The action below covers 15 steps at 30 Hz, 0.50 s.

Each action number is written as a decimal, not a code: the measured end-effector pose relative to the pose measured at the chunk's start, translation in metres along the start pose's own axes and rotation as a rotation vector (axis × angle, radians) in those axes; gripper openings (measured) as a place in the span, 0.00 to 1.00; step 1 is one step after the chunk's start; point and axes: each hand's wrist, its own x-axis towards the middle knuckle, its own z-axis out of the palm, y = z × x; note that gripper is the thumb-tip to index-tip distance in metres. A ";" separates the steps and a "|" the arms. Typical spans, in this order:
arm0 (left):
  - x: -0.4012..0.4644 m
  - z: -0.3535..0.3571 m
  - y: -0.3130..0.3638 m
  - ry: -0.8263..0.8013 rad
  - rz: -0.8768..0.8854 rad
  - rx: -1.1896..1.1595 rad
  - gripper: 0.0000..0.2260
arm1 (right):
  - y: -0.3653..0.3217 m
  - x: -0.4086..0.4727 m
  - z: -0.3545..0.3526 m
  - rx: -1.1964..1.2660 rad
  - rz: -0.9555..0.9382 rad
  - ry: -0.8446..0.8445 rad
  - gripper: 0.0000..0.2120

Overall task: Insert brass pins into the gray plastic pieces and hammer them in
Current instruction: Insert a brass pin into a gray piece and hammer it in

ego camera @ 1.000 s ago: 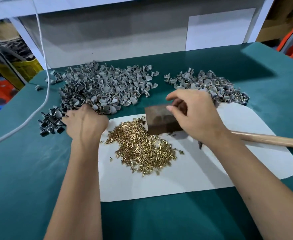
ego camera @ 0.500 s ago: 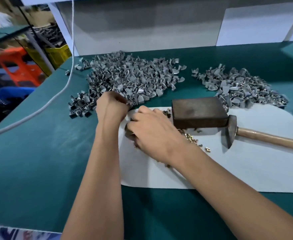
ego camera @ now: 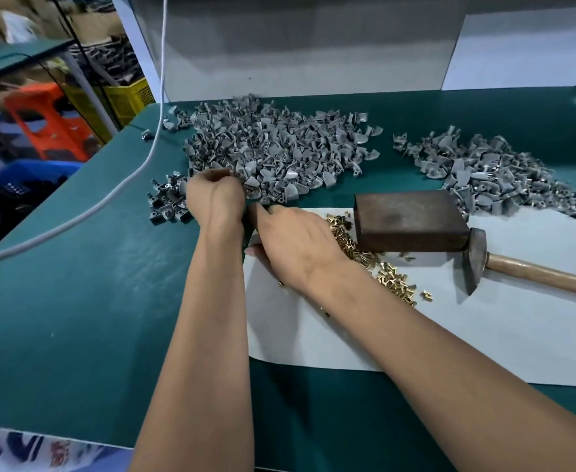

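Note:
A large pile of gray plastic pieces [ego camera: 279, 155] lies at the back of the green table [ego camera: 75, 301]. My left hand [ego camera: 215, 195] is at that pile's near left edge, fingers curled round a gray piece that is mostly hidden. My right hand [ego camera: 293, 240] reaches left over the brass pins [ego camera: 368, 260] on the white sheet [ego camera: 484, 335]. Its fingertips are close to my left hand, and whatever they hold is hidden. A dark metal block [ego camera: 409, 219] sits right of the pins. The hammer [ego camera: 475, 257] lies beside it, wooden handle [ego camera: 545, 274] pointing right.
A second pile of gray pieces [ego camera: 484, 175] lies at the back right, and a small dark group [ego camera: 167, 202] sits left of my left hand. A white cable [ego camera: 126, 185] crosses the table's left side. Beyond the left edge stand a yellow crate [ego camera: 126, 97] and an orange stool [ego camera: 51, 120].
My right hand let go of the hammer by the block, dipped into the brass pins and moved left to meet my left hand. The left hand stayed at the pile's edge.

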 end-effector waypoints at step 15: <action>0.002 -0.011 -0.001 0.295 -0.065 -0.430 0.09 | 0.003 0.017 -0.018 0.061 -0.023 -0.088 0.06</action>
